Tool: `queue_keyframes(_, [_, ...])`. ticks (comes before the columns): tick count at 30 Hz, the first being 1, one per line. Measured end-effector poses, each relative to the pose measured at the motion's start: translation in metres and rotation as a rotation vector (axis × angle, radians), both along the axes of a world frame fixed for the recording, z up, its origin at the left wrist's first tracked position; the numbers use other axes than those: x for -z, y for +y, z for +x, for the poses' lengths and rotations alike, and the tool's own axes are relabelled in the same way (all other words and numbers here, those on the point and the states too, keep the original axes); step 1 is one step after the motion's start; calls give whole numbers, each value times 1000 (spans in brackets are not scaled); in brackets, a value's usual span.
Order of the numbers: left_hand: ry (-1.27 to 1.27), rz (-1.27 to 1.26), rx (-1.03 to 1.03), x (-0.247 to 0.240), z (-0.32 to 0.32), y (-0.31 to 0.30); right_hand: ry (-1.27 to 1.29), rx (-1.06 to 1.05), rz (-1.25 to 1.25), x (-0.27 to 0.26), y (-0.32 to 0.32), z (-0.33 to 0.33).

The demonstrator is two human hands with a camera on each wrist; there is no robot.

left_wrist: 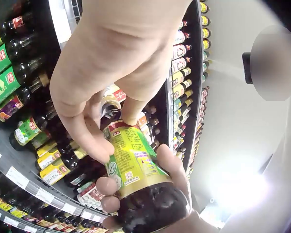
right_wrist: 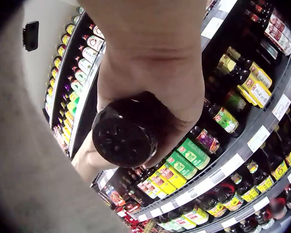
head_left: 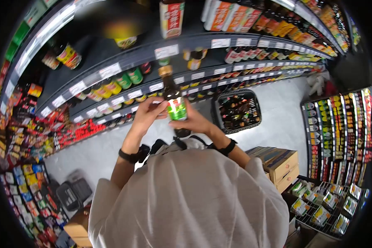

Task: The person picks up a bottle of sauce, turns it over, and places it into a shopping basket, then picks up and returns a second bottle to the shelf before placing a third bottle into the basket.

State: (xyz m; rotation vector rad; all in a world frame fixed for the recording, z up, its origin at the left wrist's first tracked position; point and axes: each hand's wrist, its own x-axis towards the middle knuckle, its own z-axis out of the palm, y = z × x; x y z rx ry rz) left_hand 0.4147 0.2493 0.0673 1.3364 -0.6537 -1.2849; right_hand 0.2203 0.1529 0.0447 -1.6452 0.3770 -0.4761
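A dark glass sauce bottle [head_left: 175, 108] with a gold cap and a green and yellow label is held up before the chest, cap toward the shelves. My right hand [head_left: 194, 122] grips its lower body, the fingers wrapped round it; the right wrist view shows the dark base of the bottle [right_wrist: 123, 141]. My left hand [head_left: 150, 113] is at the other side. In the left wrist view, thumb and fingers of the left hand [left_wrist: 111, 63] pinch the bottle's shoulder at the label's top edge. Text on the label's back faces that camera.
Curved shelves [head_left: 140, 51] full of bottles and price tags stand in front. A black basket [head_left: 258, 105] with several bottles sits on the floor to the right. Cardboard boxes [head_left: 283, 165] are beside the right elbow, and packet racks [head_left: 337, 136] stand farther right.
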Motion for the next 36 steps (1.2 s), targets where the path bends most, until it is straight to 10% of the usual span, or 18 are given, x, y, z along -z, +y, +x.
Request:
queue_keyframes(6, [26,32,22,-14,-7,1,27,-93,441,-24,8,-5])
queue_keyframes(25, [-79,48,0,20,-1,28,270,-282,-28,20,9,9])
queue_keyframes(36, [-555,-22,104,28,25,71,243,-250,-130,65,30,62])
